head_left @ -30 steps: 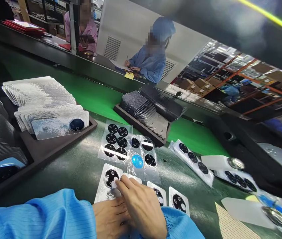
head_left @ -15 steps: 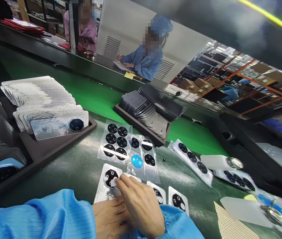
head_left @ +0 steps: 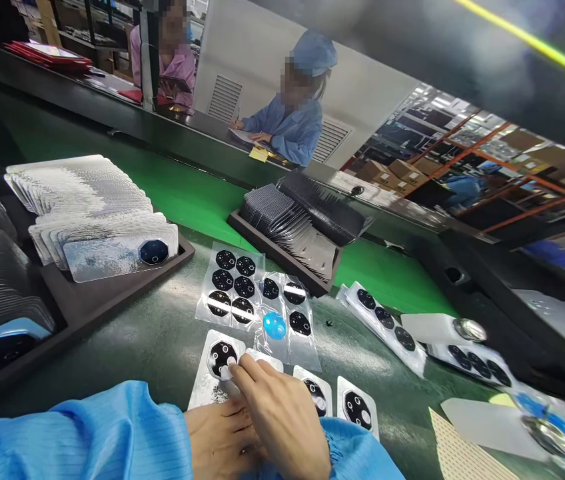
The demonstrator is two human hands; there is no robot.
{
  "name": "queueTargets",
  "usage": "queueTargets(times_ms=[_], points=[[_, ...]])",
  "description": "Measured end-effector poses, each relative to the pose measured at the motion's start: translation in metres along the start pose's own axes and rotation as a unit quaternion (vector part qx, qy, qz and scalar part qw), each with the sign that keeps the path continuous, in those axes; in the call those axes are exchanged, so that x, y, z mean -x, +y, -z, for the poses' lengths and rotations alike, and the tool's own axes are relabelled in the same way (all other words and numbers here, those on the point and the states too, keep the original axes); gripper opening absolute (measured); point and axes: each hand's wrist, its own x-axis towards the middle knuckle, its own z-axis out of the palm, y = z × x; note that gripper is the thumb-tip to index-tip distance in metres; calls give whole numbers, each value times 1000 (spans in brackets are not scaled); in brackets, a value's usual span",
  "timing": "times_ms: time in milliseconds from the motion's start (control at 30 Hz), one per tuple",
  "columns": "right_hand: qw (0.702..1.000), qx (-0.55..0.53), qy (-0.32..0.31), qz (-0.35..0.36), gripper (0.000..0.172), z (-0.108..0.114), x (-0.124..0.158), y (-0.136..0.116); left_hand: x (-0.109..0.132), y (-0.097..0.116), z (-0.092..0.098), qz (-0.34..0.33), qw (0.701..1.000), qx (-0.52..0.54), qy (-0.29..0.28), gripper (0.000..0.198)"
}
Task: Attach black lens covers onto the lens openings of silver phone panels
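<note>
The right hand [head_left: 282,415] seemingly pinches a wad [head_left: 227,371] on a panel [head_left: 202,385]; whether the left hand [head_left: 220,437] grips is hidden.

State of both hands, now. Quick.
Left hand: partly covered; whether it grips the silvery panel cannot be told.
Right hand: fingers bunched at the panel's black disc; grip cannot be told.

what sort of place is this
Probably a factory assembly line: a long green belt-like strip, fanned stacks of flat panels, and a co-worker in a blue cap.
</note>
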Motion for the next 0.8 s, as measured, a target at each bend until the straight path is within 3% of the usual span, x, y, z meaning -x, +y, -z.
queueTargets(times_ms=[167,367,800], points=[[999,-27,-1,-18,17,3,-1,8,0,0,2,-7,1000,-5,15,50],[998,-42,19,-39,8,8,-5,17,3,-2,-14,11,998,-52,14,62],[999,-30,-15,-2,13,2,-21,6,2,-2,-5,-16,996,-73,51,35]])
